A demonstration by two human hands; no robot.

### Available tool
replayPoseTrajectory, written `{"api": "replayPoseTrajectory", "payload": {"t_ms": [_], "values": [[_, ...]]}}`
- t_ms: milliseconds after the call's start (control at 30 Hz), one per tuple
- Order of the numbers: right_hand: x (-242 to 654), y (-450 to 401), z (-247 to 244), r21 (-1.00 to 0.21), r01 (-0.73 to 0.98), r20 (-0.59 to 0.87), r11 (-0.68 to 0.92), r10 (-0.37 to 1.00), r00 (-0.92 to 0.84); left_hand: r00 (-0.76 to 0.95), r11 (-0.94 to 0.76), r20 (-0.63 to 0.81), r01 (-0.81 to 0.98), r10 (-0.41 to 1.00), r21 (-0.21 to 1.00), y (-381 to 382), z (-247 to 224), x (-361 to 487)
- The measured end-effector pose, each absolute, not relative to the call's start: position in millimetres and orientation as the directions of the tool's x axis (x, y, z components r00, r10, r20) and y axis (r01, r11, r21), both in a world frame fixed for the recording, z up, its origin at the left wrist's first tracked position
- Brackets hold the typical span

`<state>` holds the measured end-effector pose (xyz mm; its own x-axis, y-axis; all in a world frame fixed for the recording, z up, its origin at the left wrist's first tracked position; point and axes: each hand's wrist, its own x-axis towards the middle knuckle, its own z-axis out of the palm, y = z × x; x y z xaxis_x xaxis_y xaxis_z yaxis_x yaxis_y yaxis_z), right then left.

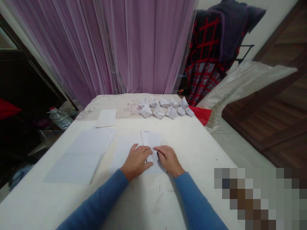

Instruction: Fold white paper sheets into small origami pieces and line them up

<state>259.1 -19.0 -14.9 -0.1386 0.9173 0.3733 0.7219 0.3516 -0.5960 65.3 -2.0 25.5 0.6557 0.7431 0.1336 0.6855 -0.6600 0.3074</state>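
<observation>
My left hand presses on white paper, its fingers and thumb spread apart. One sheet extends out to the left beneath it, and a second piece of paper reaches away from me between the hands. My right hand is curled at the right side of that paper, with its index finger stretched toward the left fingertips. Against its thumb and fingers shows a small dark object; most of it is hidden, so its kind is unclear. Both hands rest low on the white table.
To the left lies a stack of large white sheets, with a smaller folded paper beyond it. Several folded paper shapes stand in two rows at the far right. A plastic bag hangs beside the table's right edge.
</observation>
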Motion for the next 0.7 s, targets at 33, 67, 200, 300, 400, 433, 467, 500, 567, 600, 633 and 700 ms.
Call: {"api": "replayPoseTrajectory", "payload": {"t_ms": [33,67,200,300,400,433,467,500,567,600,633,700], "values": [[260,-18,-16,-0.619,0.704,0.368,0.348,0.921,-0.132,0.650,-0.654,0.130,0.693,0.748,0.303,-2,25,65],[261,-18,-17,-0.636,0.689,0.364,0.347,0.922,-0.128,0.643,-0.648,0.131,0.699,0.754,0.300,-1,24,64],[261,-20,-14,-0.632,0.688,0.372,0.356,0.919,-0.133,0.623,-0.635,0.144,0.715,0.769,0.293,4,23,63],[257,-24,-6,-0.544,0.776,0.367,0.318,0.922,-0.121,0.616,-0.631,0.157,0.714,0.772,0.304,4,19,61],[254,-29,2,-0.433,0.859,0.332,0.274,0.934,-0.131,0.611,-0.630,0.174,0.703,0.773,0.330,3,16,60],[254,-30,5,-0.405,0.872,0.321,0.273,0.936,-0.144,0.609,-0.629,0.175,0.701,0.773,0.338,3,15,60],[254,-30,6,-0.385,0.880,0.312,0.278,0.937,-0.159,0.608,-0.626,0.175,0.699,0.775,0.345,3,15,60],[254,-31,7,-0.371,0.883,0.308,0.287,0.935,-0.174,0.605,-0.624,0.176,0.698,0.776,0.352,2,14,59],[255,-30,7,-0.360,0.881,0.308,0.307,0.930,-0.199,0.600,-0.619,0.180,0.696,0.780,0.363,2,13,59],[255,-30,7,-0.355,0.880,0.309,0.315,0.928,-0.208,0.597,-0.617,0.181,0.696,0.781,0.368,1,12,59],[255,-30,6,-0.347,0.881,0.310,0.320,0.926,-0.214,0.594,-0.615,0.184,0.695,0.783,0.372,1,12,58],[255,-29,4,-0.327,0.890,0.307,0.318,0.926,-0.218,0.592,-0.615,0.190,0.692,0.783,0.378,1,10,58]]}}
